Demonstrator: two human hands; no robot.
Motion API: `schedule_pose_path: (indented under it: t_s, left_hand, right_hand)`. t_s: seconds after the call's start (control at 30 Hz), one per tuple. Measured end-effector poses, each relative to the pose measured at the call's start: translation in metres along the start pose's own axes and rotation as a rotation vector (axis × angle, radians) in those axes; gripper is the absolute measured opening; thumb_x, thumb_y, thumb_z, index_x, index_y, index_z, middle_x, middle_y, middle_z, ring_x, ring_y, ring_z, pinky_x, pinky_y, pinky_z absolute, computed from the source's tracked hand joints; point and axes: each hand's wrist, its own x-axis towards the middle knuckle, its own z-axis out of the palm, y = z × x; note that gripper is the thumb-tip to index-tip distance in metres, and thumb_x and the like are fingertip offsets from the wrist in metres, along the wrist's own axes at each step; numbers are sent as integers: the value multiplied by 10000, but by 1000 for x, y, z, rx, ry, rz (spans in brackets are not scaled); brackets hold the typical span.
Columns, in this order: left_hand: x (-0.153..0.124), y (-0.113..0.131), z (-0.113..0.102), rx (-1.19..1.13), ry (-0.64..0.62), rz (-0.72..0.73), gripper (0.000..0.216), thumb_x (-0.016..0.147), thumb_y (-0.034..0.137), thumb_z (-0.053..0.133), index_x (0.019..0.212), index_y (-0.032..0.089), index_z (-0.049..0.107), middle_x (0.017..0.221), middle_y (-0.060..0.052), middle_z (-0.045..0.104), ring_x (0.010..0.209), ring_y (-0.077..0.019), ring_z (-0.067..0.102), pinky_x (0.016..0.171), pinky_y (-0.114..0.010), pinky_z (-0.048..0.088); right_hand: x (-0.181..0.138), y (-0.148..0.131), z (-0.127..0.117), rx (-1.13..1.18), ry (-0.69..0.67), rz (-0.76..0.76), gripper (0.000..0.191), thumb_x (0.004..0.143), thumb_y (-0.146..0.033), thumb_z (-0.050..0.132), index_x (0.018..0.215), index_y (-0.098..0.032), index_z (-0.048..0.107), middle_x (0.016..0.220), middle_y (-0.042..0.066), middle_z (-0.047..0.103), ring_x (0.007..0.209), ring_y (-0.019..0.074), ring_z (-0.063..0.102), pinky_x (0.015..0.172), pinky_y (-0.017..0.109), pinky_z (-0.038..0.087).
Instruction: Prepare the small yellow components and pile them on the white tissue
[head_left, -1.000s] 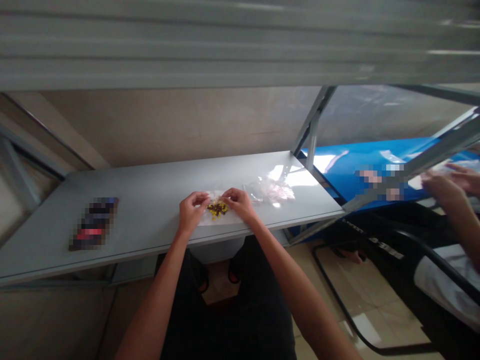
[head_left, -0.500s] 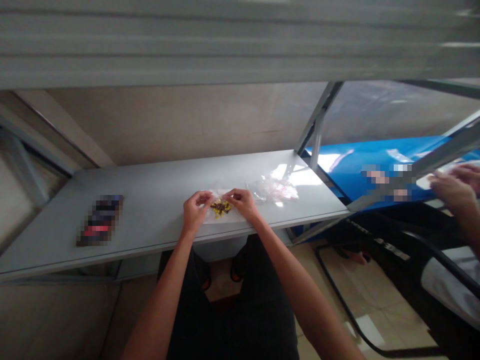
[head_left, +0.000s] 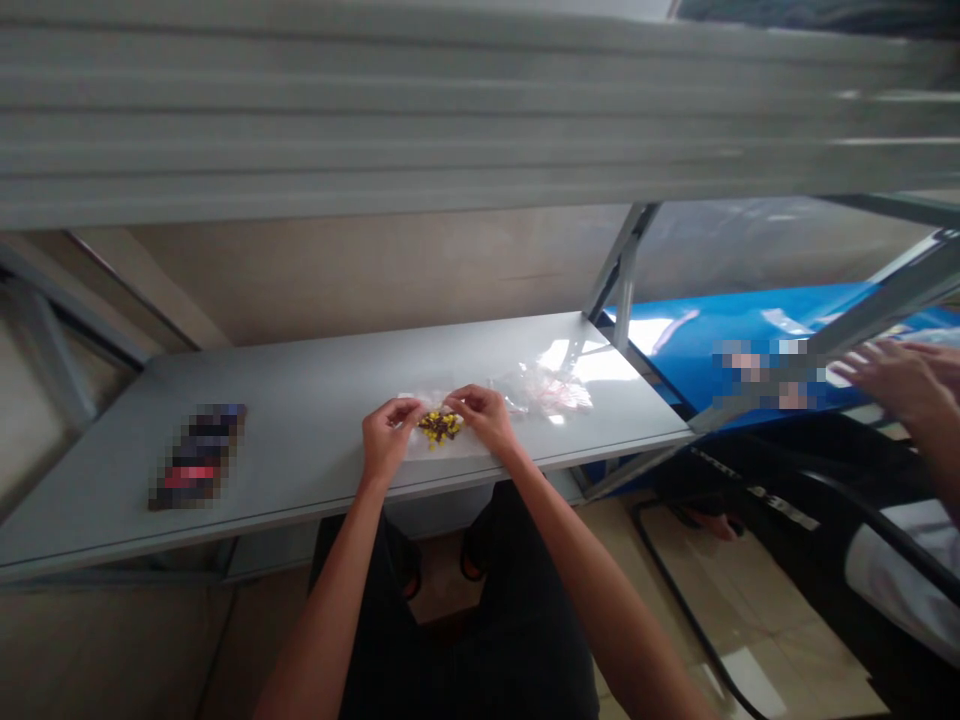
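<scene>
A small pile of yellow and dark brown pieces (head_left: 440, 428) lies at the middle of the grey shelf, in or on a whitish, see-through plastic bag (head_left: 469, 449). With thumb and fingers pinched together, my left hand (head_left: 385, 432) grips the bag's far left side, just beside the pile. My right hand (head_left: 486, 415) pinches the far edge close to the pile's right. Both hands rest low over the shelf. What the small pieces are is too small to make out.
Crumpled clear plastic bags with pinkish marks (head_left: 551, 390) lie to the right. A blurred-out dark and red item (head_left: 199, 457) is on the left of the grey shelf (head_left: 300, 390). An upper metal shelf (head_left: 450, 130) hangs overhead. A co-worker's hands (head_left: 900, 375) are over a blue table (head_left: 675, 345).
The view has tilted slightly upward. My hands have shifted little and still pinch the bag. The co-worker's hand has opened out and moved left.
</scene>
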Motion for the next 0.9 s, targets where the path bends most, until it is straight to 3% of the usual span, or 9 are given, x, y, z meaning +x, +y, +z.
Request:
schedule_pose_path:
  t_s: [0.1, 0.2, 0.27, 0.37, 0.47, 0.6, 0.7, 0.8, 0.9]
  left_hand:
    - [1, 5, -5, 31, -13, 34, 271, 816, 456, 777, 879, 192, 785, 876, -59, 798, 811, -212, 744, 809, -328, 601]
    - [2, 12, -13, 64, -54, 89, 258, 854, 449, 744, 897, 200, 797, 919, -64, 798, 841, -204, 739, 824, -319, 594]
    - [2, 17, -18, 84, -95, 135, 254, 873, 446, 727, 898, 205, 800, 938, -67, 792, 861, -201, 733, 822, -312, 590]
    - [2, 19, -23, 101, -124, 152, 240, 881, 434, 723, 892, 207, 801, 939, -65, 787, 870, -200, 726, 822, -309, 586]
    - [1, 16, -23, 55, -102, 89, 231, 857, 423, 755, 916, 204, 799, 937, -62, 794, 861, -204, 729, 821, -317, 587]
    - [0, 14, -18, -2, -94, 33, 271, 835, 446, 779, 943, 198, 796, 959, -71, 799, 868, -215, 739, 823, -330, 596]
    - [0, 16, -21, -3, -62, 25, 298, 862, 456, 738, 986, 189, 785, 959, -77, 795, 828, -207, 738, 783, -320, 599]
    - [0, 13, -34, 102, -3, 64, 267, 893, 425, 681, 981, 193, 778, 980, -76, 790, 847, -200, 732, 775, -305, 584]
    - [-2, 3, -45, 230, 48, 106, 235, 893, 390, 642, 937, 200, 773, 977, -71, 787, 853, -201, 719, 746, -296, 561]
  right_hand:
    - [-4, -14, -3, -48, 3, -86, 556, 866, -484, 721, 1354, -234, 633, 1160, 71, 733, 704, 135, 543, 633, 261, 456]
    - [-6, -31, -4, -116, -5, -216, 683, 885, -438, 716, 1504, -254, 496, 1325, 98, 671, 866, 170, 604, 761, 295, 500]
    - [-5, -42, -3, -156, -16, -307, 555, 903, -419, 712, 1415, -243, 591, 1268, 95, 695, 972, 201, 622, 872, 336, 500]
    - [-1, -51, -1, -170, -2, -342, 233, 967, -422, 640, 1017, -228, 760, 996, 66, 754, 948, 212, 643, 938, 371, 481]
    - [2, -51, 1, -124, 72, -248, 321, 983, -452, 607, 819, -219, 755, 842, 52, 748, 826, 195, 643, 839, 346, 491]
    - [3, -41, -1, -48, 124, -112, 376, 954, -529, 613, 825, -206, 757, 816, 50, 752, 719, 172, 631, 701, 302, 478]
    - [10, -34, -17, -78, 183, -66, 403, 953, -552, 593, 887, -186, 751, 787, 60, 748, 615, 156, 585, 619, 290, 452]
    - [25, -29, -53, -324, 258, -11, 345, 979, -454, 574, 1076, -169, 743, 750, 66, 737, 642, 182, 618, 663, 309, 459]
    - [39, -22, -96, -770, 310, 136, 366, 978, -265, 551, 1304, -164, 682, 813, 106, 730, 804, 262, 669, 781, 395, 465]
